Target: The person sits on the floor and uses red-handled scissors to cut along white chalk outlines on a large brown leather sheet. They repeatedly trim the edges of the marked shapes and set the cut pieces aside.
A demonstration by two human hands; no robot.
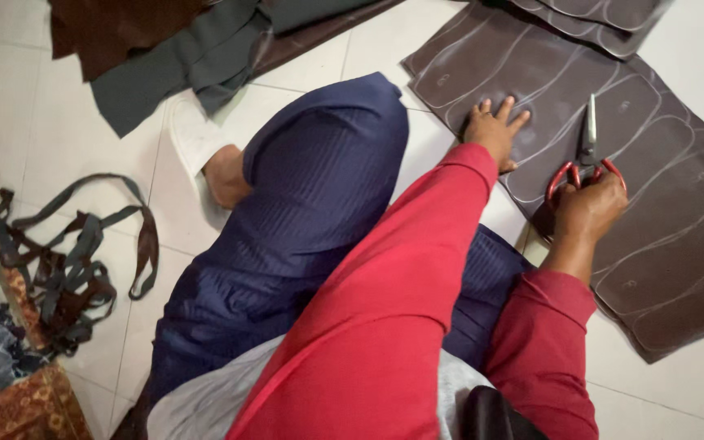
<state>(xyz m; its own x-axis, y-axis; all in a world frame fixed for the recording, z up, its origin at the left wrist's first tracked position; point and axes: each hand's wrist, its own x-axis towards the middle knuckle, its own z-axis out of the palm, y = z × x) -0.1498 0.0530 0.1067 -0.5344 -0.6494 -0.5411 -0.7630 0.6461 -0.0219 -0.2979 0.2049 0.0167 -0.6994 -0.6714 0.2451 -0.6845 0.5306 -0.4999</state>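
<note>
A white tiled floor (pixel 59 122) is seen, on which the person is seated with a leg in dark blue cloth drawn up. To the right, a large dark brown leather sheet (pixel 678 244) is laid flat on the floor; it is marked with pale traced outlines of elongated, sole-like shapes set side by side. A second marked sheet is partly overlapped at its upper edge. At upper left, folded grey-green and brown pieces (pixel 173 57) are piled. At left, a tangle of narrow offcut strips (pixel 75 261) is noted.

Both arms are sleeved in red and extended to the sheet. The left hand (pixel 495 130) is pressed flat on the leather, fingers spread, nothing grasped. The right hand (pixel 588 208) is curled with its grip closed through the red handles of the scissors (pixel 588 138), whose blades are pointed away from the person and rest on the sheet between two traced outlines.
</note>
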